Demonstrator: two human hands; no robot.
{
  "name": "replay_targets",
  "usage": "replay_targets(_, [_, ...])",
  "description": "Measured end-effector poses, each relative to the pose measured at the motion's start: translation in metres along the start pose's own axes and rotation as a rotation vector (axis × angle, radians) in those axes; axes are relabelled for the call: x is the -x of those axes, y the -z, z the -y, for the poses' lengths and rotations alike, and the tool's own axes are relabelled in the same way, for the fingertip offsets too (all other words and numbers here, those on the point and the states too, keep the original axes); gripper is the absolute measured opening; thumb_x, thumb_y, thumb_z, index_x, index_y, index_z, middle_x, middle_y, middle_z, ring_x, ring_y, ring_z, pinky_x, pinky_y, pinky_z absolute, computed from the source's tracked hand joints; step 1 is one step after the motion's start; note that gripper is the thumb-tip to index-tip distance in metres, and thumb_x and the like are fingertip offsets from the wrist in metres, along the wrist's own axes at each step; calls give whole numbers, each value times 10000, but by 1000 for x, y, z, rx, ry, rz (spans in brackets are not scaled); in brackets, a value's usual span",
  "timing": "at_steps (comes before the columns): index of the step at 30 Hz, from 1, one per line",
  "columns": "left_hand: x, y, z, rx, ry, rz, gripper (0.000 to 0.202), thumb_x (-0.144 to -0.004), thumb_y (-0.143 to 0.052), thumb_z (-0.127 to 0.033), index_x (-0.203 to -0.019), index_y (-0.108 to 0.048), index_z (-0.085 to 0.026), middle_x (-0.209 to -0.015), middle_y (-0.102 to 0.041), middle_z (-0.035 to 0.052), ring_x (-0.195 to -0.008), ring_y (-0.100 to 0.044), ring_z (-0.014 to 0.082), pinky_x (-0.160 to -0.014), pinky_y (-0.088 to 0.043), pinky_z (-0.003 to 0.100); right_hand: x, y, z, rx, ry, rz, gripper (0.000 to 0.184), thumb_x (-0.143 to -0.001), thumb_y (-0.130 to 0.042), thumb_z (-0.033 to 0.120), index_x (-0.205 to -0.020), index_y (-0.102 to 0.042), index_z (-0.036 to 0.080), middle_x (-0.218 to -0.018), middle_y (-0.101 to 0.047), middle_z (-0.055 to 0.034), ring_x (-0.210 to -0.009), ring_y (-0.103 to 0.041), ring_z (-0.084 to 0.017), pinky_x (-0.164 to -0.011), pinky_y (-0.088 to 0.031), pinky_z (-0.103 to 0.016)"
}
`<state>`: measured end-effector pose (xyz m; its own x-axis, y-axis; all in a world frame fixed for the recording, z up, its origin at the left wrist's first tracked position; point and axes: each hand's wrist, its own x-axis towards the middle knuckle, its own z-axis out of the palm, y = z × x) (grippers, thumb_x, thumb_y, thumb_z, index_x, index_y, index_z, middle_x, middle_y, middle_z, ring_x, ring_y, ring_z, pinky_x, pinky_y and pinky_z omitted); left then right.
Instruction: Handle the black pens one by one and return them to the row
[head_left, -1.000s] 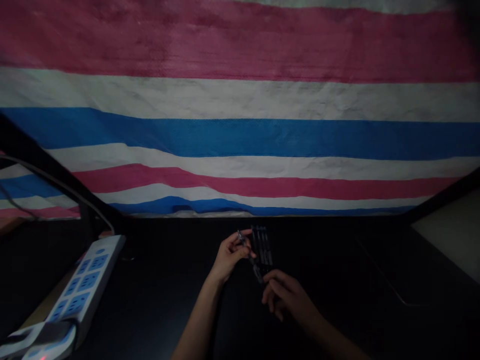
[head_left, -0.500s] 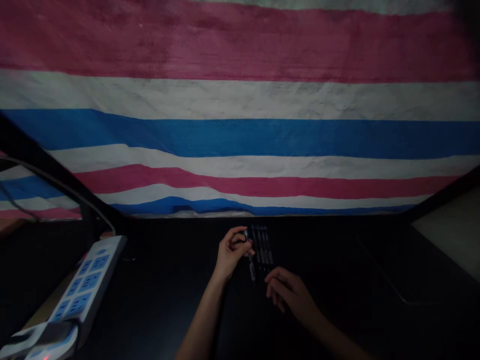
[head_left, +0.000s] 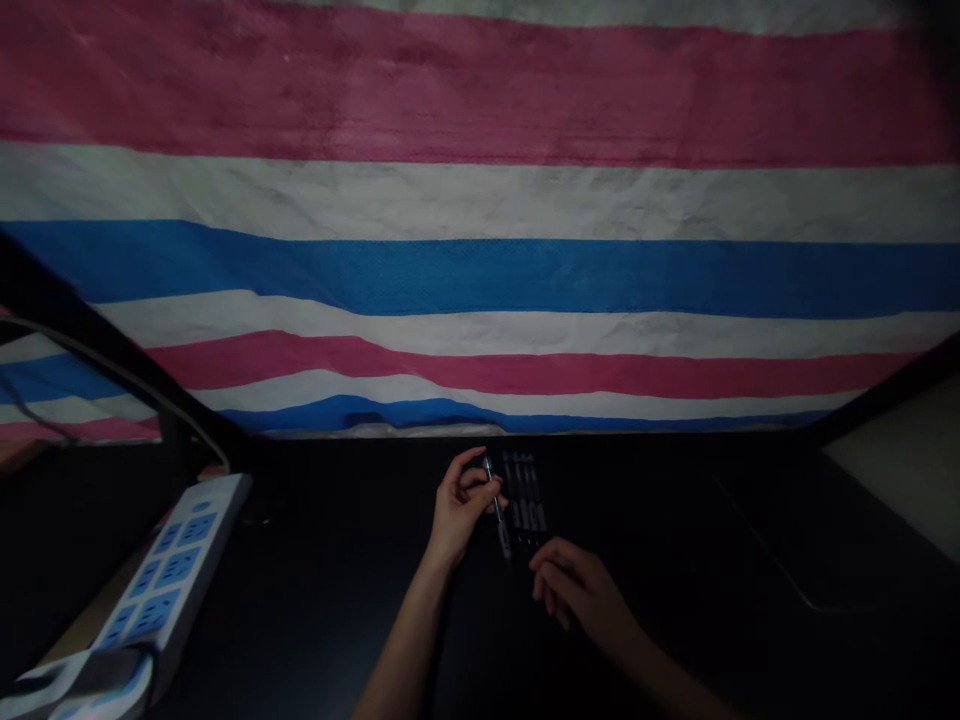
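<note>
My left hand (head_left: 459, 508) pinches a thin dark pen (head_left: 497, 510) by its upper part, thumb and fingers closed round it. The pen lies almost parallel to a row of several similar pens (head_left: 526, 495) lined up side by side on the black table (head_left: 315, 590), just left of that row. My right hand (head_left: 577, 592) hovers or rests just below the row with its fingers loosely curled; I see nothing in it. The light is dim and small details are hard to make out.
A white power strip with blue sockets (head_left: 154, 585) lies at the left edge, a cable (head_left: 112, 365) arching over it. A red, white and blue striped tarp (head_left: 480, 250) hangs behind the table. A pale surface (head_left: 904, 470) shows at the right.
My left hand has turned the pen from a slant to nearly parallel with the row and brought it beside the row. My right hand has let go of the pen's lower end and drawn back slightly.
</note>
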<state>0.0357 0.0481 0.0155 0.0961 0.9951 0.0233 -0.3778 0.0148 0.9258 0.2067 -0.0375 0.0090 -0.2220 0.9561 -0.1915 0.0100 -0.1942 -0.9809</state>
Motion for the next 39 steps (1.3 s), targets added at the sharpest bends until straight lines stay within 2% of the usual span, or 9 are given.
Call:
replay_targets(5, [1,1,-1,-24,-15,-3,400,-703,-745,-234,-1050,-550,-199,-717,-622,-47,-564,-670,115,-505,-469,164,2,0,-1,12,1,7,207,-824,-518,348,-827,-579,151,-642,-596,-5,-464,-495,-81,-370,-340,-164])
replay_targets(14, [0,1,2,-37,-28,-44,395,-704,-741,-246,-1045,-548,-197,-717,-610,-49,-561,-667,121,-514,-484,183,1,0,-4,-3,14,8,188,-832,-514,330,-825,-578,154,-644,-602,-4,-460,-493,-77,-368,-337,-159])
replay_targets(17, [-2,2,3,-78,-40,-64,432,-719,-726,-271,-1104,-537,-211,-718,-599,-49,-576,-667,125,-527,-490,194,-1,1,-4,1,9,5,188,-828,-517,331,-826,-578,154,-642,-603,-5,-461,-496,-80,-365,-335,-160])
replay_targets(23, [-4,4,6,-459,-228,-213,468,-721,-714,-266,-1171,-589,-233,-847,-563,-5,-670,-626,118,-580,-519,212,-1,2,-2,-7,-7,5,190,-827,-516,331,-829,-579,151,-643,-601,-5,-467,-498,-83,-367,-339,-163])
replay_targets(25, [-4,4,8,-549,-276,-220,495,-723,-709,-265,-1201,-581,-254,-875,-550,7,-744,-620,142,-585,-534,220,0,2,-1,0,1,4,192,-829,-516,332,-827,-579,150,-643,-602,-6,-466,-497,-83,-372,-343,-166])
replay_targets(30, [-4,6,10,-609,-275,-136,440,-774,-637,-241,-1207,-560,-247,-949,-576,40,-814,-633,169,-604,-554,253,0,2,3,30,12,3,201,-833,-505,348,-829,-577,161,-645,-598,-5,-466,-499,-93,-370,-342,-176])
replay_targets(33, [-3,9,8,-707,-311,-52,379,-792,-550,-135,-1160,-583,-219,-964,-598,55,-843,-626,178,-679,-546,290,-1,8,7,189,62,-63,170,-855,-483,327,-848,-579,187,-681,-608,-7,-529,-539,-113,-431,-394,-204])
replay_targets(36, [-1,11,3,-812,-370,57,473,-697,-472,9,-1084,-625,-217,-980,-610,53,-899,-606,197,-782,-518,337,-4,19,10,447,231,-177,140,-873,-465,276,-912,-585,216,-811,-639,-34,-720,-612,-165,-629,-490,-284])
replay_targets(39, [2,11,0,-873,-375,150,523,-617,-426,61,-994,-660,-216,-1007,-605,52,-921,-597,206,-814,-499,347,-8,29,9,638,393,-199,220,-870,-453,226,-1059,-567,233,-1031,-623,-76,-968,-597,-217,-859,-478,-380])
